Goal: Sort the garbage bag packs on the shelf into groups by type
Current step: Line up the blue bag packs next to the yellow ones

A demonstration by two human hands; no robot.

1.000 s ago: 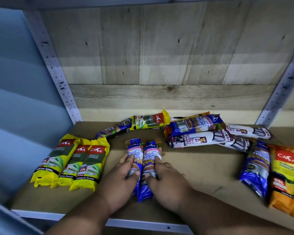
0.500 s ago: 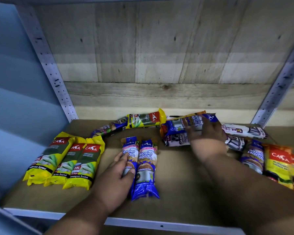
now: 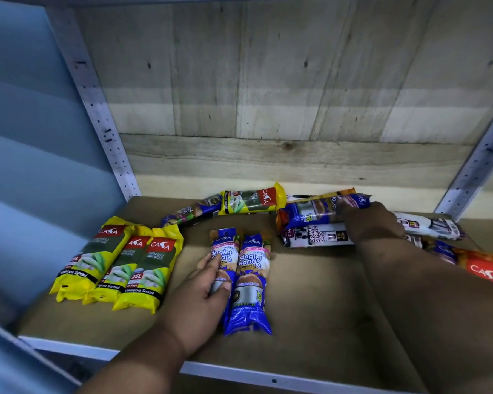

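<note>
I judge the sort roughly half done. At the left of the frame I have three yellow packs (image 3: 117, 265) lying side by side as a finished-looking group on the shelf (image 3: 325, 308), and at centre two blue Singlet Handle packs (image 3: 244, 277) lie together as a second group. My left hand (image 3: 199, 302) rests on the left one of that pair, fingers nearly straight and thumb across the pack, pressing rather than gripping.

What is left sits along the back and the right. My right hand (image 3: 372, 223) is on the mixed pile at upper right, fingers curled over a blue pack (image 3: 319, 211) that lies on a white Draw String pack (image 3: 313, 236); I take this as the next blue one for the centre group. A yellow pack (image 3: 251, 201) and a dark blue pack (image 3: 188, 214) at the back are unsorted too.

My right forearm hides much of the right side; an orange pack (image 3: 484, 268) is cut off by the frame edge, so I cannot count what remains there
</note>
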